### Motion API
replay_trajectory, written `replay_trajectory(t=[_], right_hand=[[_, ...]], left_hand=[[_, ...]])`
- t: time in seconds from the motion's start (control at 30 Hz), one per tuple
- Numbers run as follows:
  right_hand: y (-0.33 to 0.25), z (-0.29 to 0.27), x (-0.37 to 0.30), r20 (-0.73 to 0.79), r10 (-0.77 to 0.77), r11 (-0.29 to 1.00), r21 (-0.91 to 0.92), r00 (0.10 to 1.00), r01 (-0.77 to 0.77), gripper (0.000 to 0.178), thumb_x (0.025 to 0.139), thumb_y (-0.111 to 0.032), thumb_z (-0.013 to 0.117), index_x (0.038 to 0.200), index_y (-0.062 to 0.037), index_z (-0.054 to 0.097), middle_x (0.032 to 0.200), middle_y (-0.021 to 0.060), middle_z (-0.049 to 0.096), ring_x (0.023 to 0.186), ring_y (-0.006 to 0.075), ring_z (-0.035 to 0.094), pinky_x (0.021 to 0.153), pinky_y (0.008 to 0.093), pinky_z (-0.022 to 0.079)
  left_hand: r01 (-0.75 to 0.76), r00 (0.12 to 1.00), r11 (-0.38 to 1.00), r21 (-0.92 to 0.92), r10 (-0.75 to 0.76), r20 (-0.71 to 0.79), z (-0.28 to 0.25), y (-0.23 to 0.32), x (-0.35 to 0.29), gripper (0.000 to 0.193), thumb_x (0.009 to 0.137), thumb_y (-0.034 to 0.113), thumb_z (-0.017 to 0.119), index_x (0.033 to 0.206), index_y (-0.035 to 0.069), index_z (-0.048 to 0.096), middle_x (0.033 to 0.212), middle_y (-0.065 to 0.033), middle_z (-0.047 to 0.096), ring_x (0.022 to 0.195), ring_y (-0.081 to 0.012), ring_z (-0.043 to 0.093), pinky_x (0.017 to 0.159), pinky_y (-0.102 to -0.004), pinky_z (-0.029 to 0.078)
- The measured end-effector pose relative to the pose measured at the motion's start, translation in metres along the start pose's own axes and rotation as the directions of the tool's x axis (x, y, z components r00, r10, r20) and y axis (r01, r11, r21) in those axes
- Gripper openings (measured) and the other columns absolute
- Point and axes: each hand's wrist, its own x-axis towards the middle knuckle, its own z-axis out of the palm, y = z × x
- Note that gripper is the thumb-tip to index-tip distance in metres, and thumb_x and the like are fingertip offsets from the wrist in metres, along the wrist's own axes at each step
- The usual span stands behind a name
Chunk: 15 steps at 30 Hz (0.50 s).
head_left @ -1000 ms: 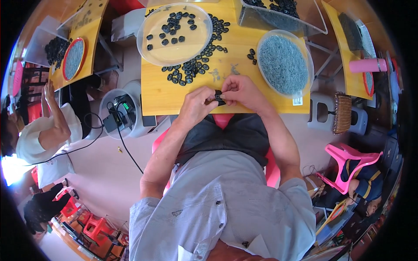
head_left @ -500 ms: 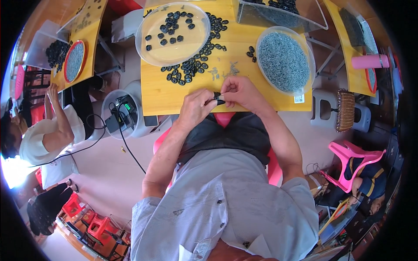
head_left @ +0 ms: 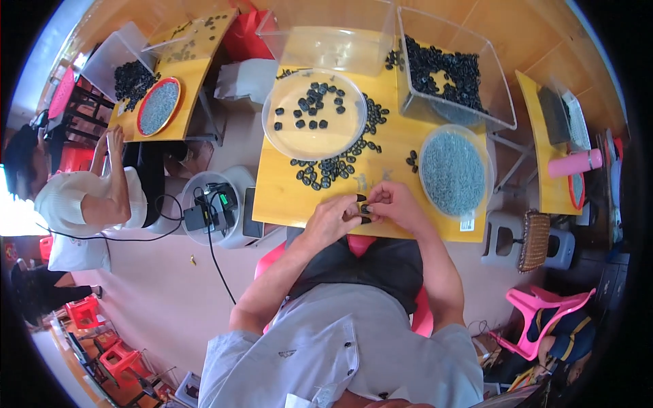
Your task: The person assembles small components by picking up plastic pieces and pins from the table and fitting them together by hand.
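My left hand (head_left: 332, 221) is closed in a pinch near the table's front edge, with black coverings on its thumb tip and fingertip. Between these tips sits a small black plastic part (head_left: 366, 209). My right hand (head_left: 400, 209) is pinched up against that part; whatever its fingertips hold is too small to name. Beyond my hands lie many loose black oval parts (head_left: 325, 170) and a few small grey screw-like pieces (head_left: 362, 182). A round clear tray (head_left: 279, 141) carries some black parts. On the right, a round container holds a heap of grey screw-like pieces (head_left: 452, 173).
At the table's back stand a clear bin (head_left: 507, 102) of black parts and another clear bin (head_left: 326, 51). A bucket (head_left: 235, 234) with black devices and a cable stands left. One person (head_left: 88, 197) sits at a left table; another person (head_left: 568, 333) is lower right.
The view has tilted up, so the table and my hands sit lower and more of the bins shows. Both hands stay together at the small black part.
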Motion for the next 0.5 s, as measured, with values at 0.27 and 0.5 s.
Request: replay_trajectory(t=[0.27,0.5], right_hand=[[-0.07,0.019,0.031,-0.129,-0.26,0.94,-0.259,0.957,0.221,0.012,0.085,-0.003,0.066,0.096,0.0004,0.063,0.079,0.0048,0.066,0.069,0.0111,0.065,0.062,0.0237,0.051],[-0.075,-0.017,0.065,-0.274,-0.626,0.631,-0.728,0.731,0.267,0.013,0.082,-0.007,0.063,0.092,-0.0014,0.068,0.087,0.0149,0.069,0.074,0.0254,0.069,0.069,0.0347,0.054]], left_hand=[[-0.011,0.999,0.999,0.042,0.013,-0.051,-0.002,-0.009,-0.001,0.02,0.074,0.006,0.073,0.089,0.001,0.06,0.07,-0.0115,0.059,0.063,-0.0281,0.061,0.057,-0.0379,0.049],[-0.074,0.996,0.996,0.057,0.077,-0.042,-0.006,-0.005,0.004,0.015,0.074,0.007,0.073,0.084,-0.001,0.064,0.07,-0.0131,0.059,0.063,-0.0296,0.061,0.057,-0.0389,0.049]])
